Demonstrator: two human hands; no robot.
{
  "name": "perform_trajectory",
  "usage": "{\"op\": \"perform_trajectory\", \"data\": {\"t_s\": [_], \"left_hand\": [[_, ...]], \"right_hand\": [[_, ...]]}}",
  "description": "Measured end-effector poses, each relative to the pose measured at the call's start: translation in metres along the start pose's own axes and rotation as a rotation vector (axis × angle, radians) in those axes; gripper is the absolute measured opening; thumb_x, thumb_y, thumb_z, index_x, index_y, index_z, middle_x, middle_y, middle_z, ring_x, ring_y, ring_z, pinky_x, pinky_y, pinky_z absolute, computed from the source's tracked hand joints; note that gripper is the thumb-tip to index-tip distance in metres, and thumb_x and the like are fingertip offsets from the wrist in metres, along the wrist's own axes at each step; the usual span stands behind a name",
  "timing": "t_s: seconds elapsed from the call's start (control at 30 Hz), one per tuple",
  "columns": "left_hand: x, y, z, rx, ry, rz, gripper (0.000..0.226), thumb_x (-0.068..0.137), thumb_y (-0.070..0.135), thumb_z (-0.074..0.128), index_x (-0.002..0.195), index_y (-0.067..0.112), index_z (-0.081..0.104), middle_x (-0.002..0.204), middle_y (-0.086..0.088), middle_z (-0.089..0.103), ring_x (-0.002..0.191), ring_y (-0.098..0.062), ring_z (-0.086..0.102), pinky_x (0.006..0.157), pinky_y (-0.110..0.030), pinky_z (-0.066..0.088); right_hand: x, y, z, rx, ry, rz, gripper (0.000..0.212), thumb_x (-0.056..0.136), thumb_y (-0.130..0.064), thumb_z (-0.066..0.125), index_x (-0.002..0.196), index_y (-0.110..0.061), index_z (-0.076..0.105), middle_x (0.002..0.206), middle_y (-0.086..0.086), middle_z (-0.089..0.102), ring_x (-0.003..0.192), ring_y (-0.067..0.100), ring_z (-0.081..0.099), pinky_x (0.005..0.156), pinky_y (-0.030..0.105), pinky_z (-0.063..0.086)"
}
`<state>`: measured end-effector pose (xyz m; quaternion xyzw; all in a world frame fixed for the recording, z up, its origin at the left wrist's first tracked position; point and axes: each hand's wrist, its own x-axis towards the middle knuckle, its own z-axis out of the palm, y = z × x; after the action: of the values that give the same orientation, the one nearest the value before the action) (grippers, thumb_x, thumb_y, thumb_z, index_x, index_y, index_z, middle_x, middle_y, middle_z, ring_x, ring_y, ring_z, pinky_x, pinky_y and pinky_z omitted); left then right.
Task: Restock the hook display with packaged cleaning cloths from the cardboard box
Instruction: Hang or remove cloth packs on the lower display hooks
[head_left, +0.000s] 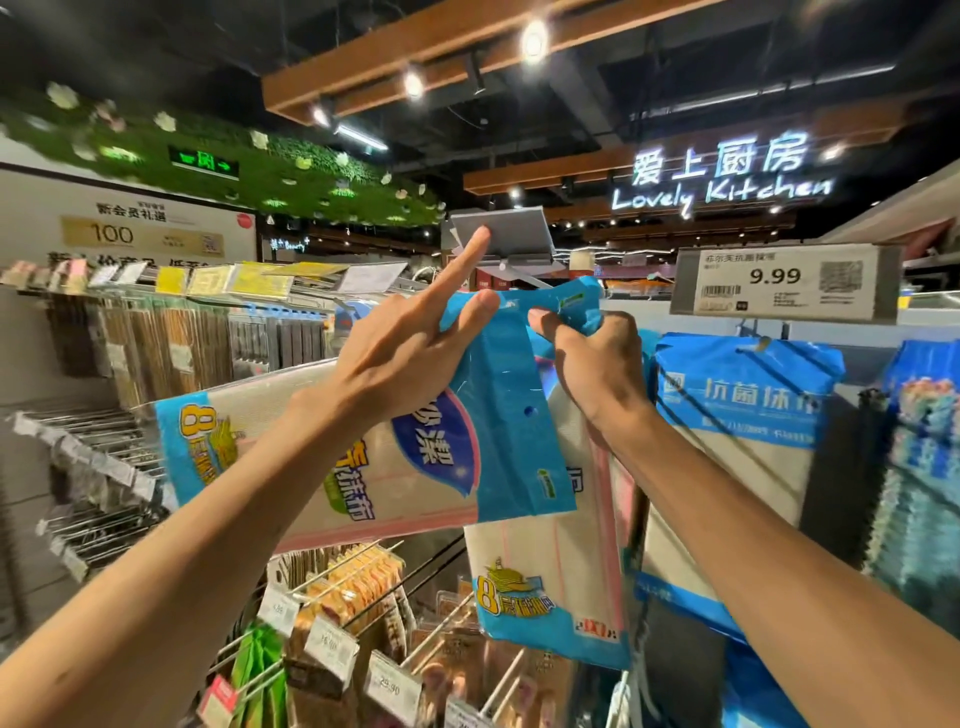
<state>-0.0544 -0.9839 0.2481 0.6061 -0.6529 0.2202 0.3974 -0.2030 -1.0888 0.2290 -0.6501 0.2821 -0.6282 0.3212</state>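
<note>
While our left grip (410, 358) and right grip (597, 364) pinch the cloth pack (493, 384) by its header, it hangs between them.

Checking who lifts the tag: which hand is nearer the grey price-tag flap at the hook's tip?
Left. The left hand has its index fingertip on the grey flap; the right hand is lower and to the right, pinching the blue header of the cloth pack.

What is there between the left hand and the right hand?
In the head view, the blue top strip of the cloth pack lies between left hand and right hand.
</note>
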Motion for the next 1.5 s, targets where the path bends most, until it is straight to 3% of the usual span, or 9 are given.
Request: {"op": "perform_trajectory", "data": {"t_s": [0.33,0.53,0.63,0.73,1.0,1.13,1.23,1.33,1.5], "left_hand": [[0.005,0.003,0.004,-0.009,-0.014,-0.026,0.058,0.099,0.061,0.026,0.152,0.054,0.005,0.055,0.003,0.055,0.065,-0.012,0.062,0.067,-0.032,0.051],[0.006,0.006,0.01,-0.02,0.009,-0.051,0.055,0.101,0.06,0.026,0.152,0.055,0.006,0.101,-0.013,0.073,0.09,-0.021,0.066,0.08,-0.036,0.054],[0.005,0.009,0.012,-0.075,0.041,-0.047,0.053,0.102,0.057,0.026,0.152,0.054,0.009,0.125,-0.009,0.068,0.094,-0.016,0.066,0.08,-0.034,0.056],[0.004,0.01,0.015,-0.187,0.087,-0.061,0.049,0.102,0.059,0.029,0.149,0.059,0.014,0.146,0.002,0.053,0.109,-0.017,0.064,0.088,-0.041,0.056],[0.008,0.001,0.004,-0.326,-0.017,-0.034,0.076,0.082,0.069,0.055,0.149,0.056,0.019,0.096,0.005,0.076,0.086,-0.01,0.071,0.08,-0.042,0.059],[0.007,-0.006,0.008,-0.209,-0.111,0.028,0.103,0.083,0.038,0.078,0.153,0.051,0.003,0.114,-0.002,0.071,0.07,0.011,0.06,0.06,-0.009,0.047],[0.008,-0.01,0.015,-0.167,-0.036,0.11,0.101,0.086,0.016,0.076,0.154,0.042,0.006,0.128,-0.003,0.062,0.074,0.014,0.057,0.063,-0.007,0.049],[0.013,-0.018,0.019,-0.167,0.048,0.134,0.087,0.093,0.014,0.068,0.155,0.039,0.013,0.103,0.006,0.062,0.076,0.003,0.058,0.064,-0.006,0.048],[0.018,-0.023,0.023,-0.201,0.164,0.171,0.068,0.098,0.013,0.058,0.155,0.033,0.026,0.087,0.009,0.056,0.074,-0.006,0.057,0.061,-0.008,0.047]], "right_hand": [[0.016,0.037,-0.014,0.059,0.007,0.14,0.023,0.079,-0.033,0.081,0.095,-0.019,0.072,0.092,-0.005,0.073,0.088,0.013,0.071,0.09,0.04,0.057],[-0.034,0.037,-0.033,-0.065,0.217,-0.226,0.047,0.077,-0.06,0.067,0.1,-0.023,0.051,0.096,-0.002,0.061,0.087,0.015,0.059,0.076,0.023,0.048],[-0.069,0.024,-0.042,-0.018,-0.078,-0.121,0.039,0.077,-0.059,0.069,0.094,-0.024,0.065,0.086,-0.009,0.07,0.081,0.004,0.065,0.071,0.019,0.051],[-0.085,0.034,-0.039,0.17,-0.302,0.072,0.047,0.07,-0.036,0.082,0.111,-0.016,0.07,0.103,-0.004,0.076,0.096,0.016,0.072,0.088,0.038,0.058],[-0.062,0.039,-0.038,0.427,-0.154,0.161,0.029,0.064,-0.022,0.084,0.089,-0.01,0.077,0.093,0.009,0.077,0.084,0.021,0.073,0.078,0.035,0.06],[-0.047,0.033,-0.025,0.306,-0.067,0.102,0.025,0.067,-0.029,0.086,0.087,-0.017,0.078,0.093,0.002,0.078,0.095,0.028,0.073,0.09,0.046,0.057],[-0.035,0.023,-0.022,0.229,-0.048,0.029,0.008,0.08,-0.012,0.078,0.085,-0.017,0.074,0.085,-0.001,0.077,0.085,0.021,0.074,0.087,0.047,0.059],[-0.025,0.011,-0.017,0.19,-0.042,-0.037,0.013,0.084,-0.011,0.076,0.096,-0.01,0.073,0.087,0.001,0.076,0.081,0.018,0.074,0.081,0.041,0.061],[-0.011,0.0,-0.013,0.199,-0.04,-0.11,0.014,0.083,-0.013,0.078,0.073,-0.02,0.071,0.07,-0.003,0.075,0.071,0.018,0.074,0.065,0.032,0.06]]}}
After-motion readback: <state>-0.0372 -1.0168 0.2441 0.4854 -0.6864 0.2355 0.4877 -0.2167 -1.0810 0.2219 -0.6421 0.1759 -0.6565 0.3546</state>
